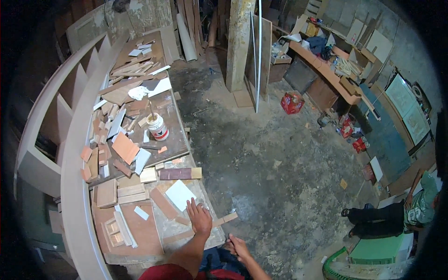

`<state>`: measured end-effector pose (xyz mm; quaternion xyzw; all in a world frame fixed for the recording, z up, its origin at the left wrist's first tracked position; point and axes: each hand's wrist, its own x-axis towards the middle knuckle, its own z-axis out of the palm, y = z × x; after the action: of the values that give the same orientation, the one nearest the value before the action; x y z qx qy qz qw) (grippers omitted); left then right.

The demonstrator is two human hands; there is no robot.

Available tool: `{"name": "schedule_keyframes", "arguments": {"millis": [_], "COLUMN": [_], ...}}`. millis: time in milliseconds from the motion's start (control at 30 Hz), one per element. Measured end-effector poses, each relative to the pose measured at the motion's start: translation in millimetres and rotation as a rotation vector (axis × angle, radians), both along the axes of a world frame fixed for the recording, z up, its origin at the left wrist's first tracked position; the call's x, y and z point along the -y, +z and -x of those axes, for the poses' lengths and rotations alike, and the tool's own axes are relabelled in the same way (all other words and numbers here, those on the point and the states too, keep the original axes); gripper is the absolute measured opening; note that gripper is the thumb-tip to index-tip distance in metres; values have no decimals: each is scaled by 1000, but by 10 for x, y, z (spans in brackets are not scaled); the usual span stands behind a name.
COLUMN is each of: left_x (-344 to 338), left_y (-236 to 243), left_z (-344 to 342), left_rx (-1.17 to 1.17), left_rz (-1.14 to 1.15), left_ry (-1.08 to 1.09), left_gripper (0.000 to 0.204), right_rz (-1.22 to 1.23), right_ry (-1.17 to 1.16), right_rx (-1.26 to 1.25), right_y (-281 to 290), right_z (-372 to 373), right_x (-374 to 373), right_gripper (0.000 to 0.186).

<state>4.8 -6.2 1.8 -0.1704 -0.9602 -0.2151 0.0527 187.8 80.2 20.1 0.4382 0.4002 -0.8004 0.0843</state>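
Note:
My left hand [199, 217] is open, its fingers stretched out. Its fingertips rest at the lower corner of a white square panel [179, 195]. Below that hand lies a narrow wooden strip [225, 219], one end jutting past the bench edge. Just off that edge is my right hand [239, 247], its fingers curled closed; whatever they may hold is too small to make out. Beside the white panel lies a brown wooden strip [164, 205]. Farther up the bench is a dark purple-brown block [176, 173] with a yellowish end.
Wood offcuts [123, 147] and a white glue tub [157, 127] crowd the bench's far part. A small wooden frame [116, 229] lies at near left. Along the left stands a long shelf unit [77, 140]. A person [401, 214] sits at right, near a green box [375, 249].

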Motion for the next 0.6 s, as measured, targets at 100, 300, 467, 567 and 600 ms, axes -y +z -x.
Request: {"name": "schedule_keyframes", "arguments": {"millis": [100,300,467,567,600], "left_x": [2,-58,-41,-29,-44], "left_y": [11,30,19,-10,-8], "left_z": [3,-18,62,30,31], "left_rx": [24,7,-18,-22,-23], "left_rz": [-36,-31,-31,-18,-20], "left_ry": [22,-24,7,5,1], "left_gripper": [30,30,32,33,33], "right_rz": [-4,-161,-491,-1030,-1032], "right_ry": [46,70,75,380,376], "right_rx": [64,3,-75,59,61], "right_y": [56,-221,-202,82,99], "right_z": [-32,346,449,454,457], "right_x": [-6,-173,-138,-183,-208], "right_gripper": [42,42,50,71,71]}}
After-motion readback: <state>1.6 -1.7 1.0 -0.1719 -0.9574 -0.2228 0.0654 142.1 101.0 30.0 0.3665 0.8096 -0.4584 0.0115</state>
